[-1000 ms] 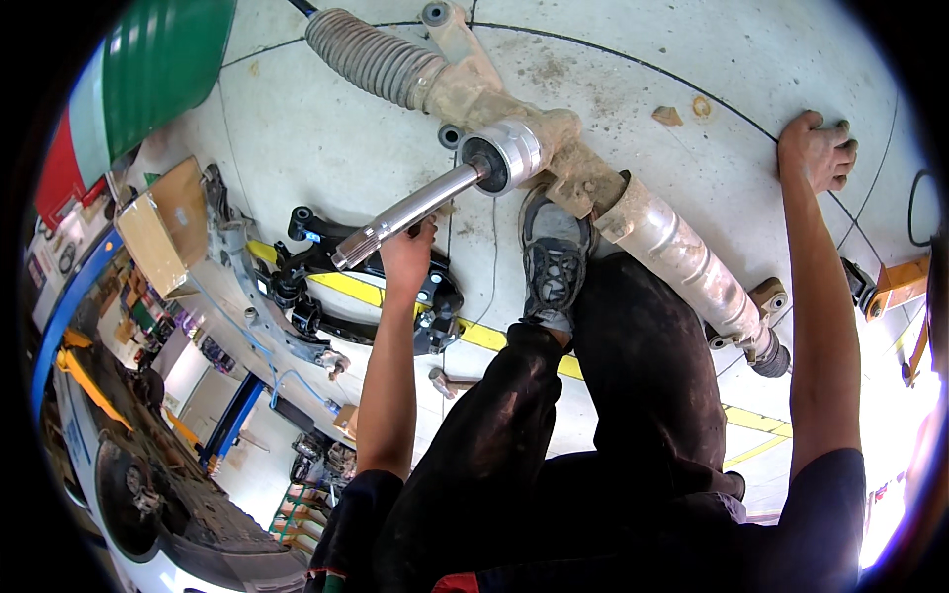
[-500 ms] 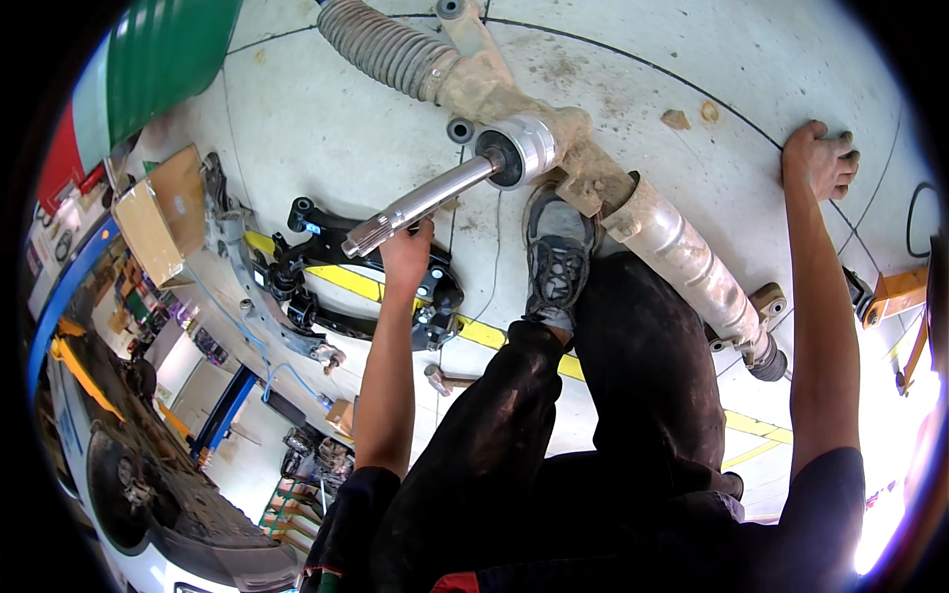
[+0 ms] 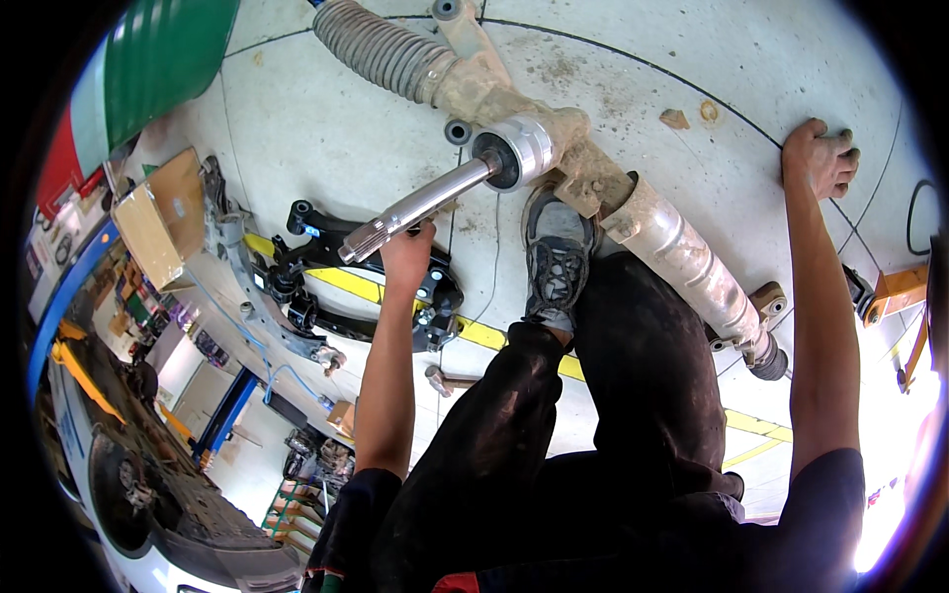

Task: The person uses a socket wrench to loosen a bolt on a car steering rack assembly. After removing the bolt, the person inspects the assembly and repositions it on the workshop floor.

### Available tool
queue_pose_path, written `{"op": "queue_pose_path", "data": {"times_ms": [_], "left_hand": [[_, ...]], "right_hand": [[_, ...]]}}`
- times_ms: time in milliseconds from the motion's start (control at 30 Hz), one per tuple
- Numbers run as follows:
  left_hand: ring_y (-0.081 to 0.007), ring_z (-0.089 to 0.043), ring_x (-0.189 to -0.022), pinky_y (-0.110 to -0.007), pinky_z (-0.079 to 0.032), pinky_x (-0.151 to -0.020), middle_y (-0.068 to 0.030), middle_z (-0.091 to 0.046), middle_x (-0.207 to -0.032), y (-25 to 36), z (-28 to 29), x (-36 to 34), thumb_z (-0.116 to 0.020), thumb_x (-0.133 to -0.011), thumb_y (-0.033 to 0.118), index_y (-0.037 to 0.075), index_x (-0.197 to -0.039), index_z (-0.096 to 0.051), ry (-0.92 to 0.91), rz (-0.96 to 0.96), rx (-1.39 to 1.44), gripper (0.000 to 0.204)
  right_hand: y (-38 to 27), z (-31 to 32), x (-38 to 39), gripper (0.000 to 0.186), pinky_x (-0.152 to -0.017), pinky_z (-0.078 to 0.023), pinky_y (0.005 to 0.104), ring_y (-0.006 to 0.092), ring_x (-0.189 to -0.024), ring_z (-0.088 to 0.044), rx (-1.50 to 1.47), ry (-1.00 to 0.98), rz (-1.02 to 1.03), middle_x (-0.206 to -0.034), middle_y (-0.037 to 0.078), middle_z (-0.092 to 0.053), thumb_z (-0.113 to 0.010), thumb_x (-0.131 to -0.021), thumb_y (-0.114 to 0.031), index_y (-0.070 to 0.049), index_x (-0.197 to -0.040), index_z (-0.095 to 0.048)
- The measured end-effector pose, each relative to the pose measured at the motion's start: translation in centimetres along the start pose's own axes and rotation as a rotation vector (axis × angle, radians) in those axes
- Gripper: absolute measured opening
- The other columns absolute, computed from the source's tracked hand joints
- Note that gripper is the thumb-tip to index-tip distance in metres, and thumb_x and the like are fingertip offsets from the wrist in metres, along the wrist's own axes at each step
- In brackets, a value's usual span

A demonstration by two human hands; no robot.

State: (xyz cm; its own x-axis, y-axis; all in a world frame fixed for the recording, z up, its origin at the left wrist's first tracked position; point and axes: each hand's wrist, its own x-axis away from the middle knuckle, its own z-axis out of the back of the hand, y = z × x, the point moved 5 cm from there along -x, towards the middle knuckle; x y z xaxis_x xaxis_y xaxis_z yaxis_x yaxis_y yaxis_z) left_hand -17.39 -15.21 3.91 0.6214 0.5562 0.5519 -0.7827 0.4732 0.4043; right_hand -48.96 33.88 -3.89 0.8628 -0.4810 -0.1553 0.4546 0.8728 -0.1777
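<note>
A dirty steering rack lies slanted across the floor, with a ribbed rubber boot at its upper left end. From its bright metal collar a splined steel shaft sticks out toward the lower left. My left hand is closed just under the shaft's splined end; the shaft hides part of the fingers, and what they grip cannot be made out. Far to the right, my right hand leans on the floor, fingers apart and bent, holding nothing. My shoe stands against the rack's near side.
Black suspension control arms lie left of my left hand on a yellow floor line. A hammer lies by my leg. Farther left are a cardboard box, a grey metal subframe and a car. A green drum stands upper left.
The rack's upper left part and its shaft have shifted very slightly to the left. Both hands stay almost where they were.
</note>
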Motion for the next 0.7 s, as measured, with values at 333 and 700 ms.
{"op": "queue_pose_path", "data": {"times_ms": [333, 700], "left_hand": [[-0.0060, -0.060, -0.070, -0.022, -0.047, -0.067, -0.0033, -0.068, -0.079, 0.61, -0.37, 0.03, -0.060, -0.079, 0.000, 0.001, -0.095, -0.069, -0.026, 0.039, 0.019, 0.018], [-0.0048, -0.054, -0.062, -0.022, -0.042, -0.058, -0.0030, -0.066, -0.071, 0.79, -0.43, 0.04, -0.061, -0.078, 0.001, -0.001, -0.091, -0.069, -0.022, 0.022, -0.027, 0.016]], "right_hand": [[0.12, -0.12, -0.02, 0.063, -0.113, -0.011, 0.0483, 0.0317, -0.142, -0.015, 0.008, 0.013, 0.006, -0.150, 0.022, -0.024, -0.040, -0.090, -0.042, -0.008, -0.143, -0.032], [0.30, -0.37, -0.10, 0.063, -0.113, -0.011, 0.0487, 0.0314, -0.142, -0.015, 0.013, 0.026, 0.014, -0.150, 0.021, -0.023, -0.040, -0.090, -0.043, -0.009, -0.143, -0.033]]}}
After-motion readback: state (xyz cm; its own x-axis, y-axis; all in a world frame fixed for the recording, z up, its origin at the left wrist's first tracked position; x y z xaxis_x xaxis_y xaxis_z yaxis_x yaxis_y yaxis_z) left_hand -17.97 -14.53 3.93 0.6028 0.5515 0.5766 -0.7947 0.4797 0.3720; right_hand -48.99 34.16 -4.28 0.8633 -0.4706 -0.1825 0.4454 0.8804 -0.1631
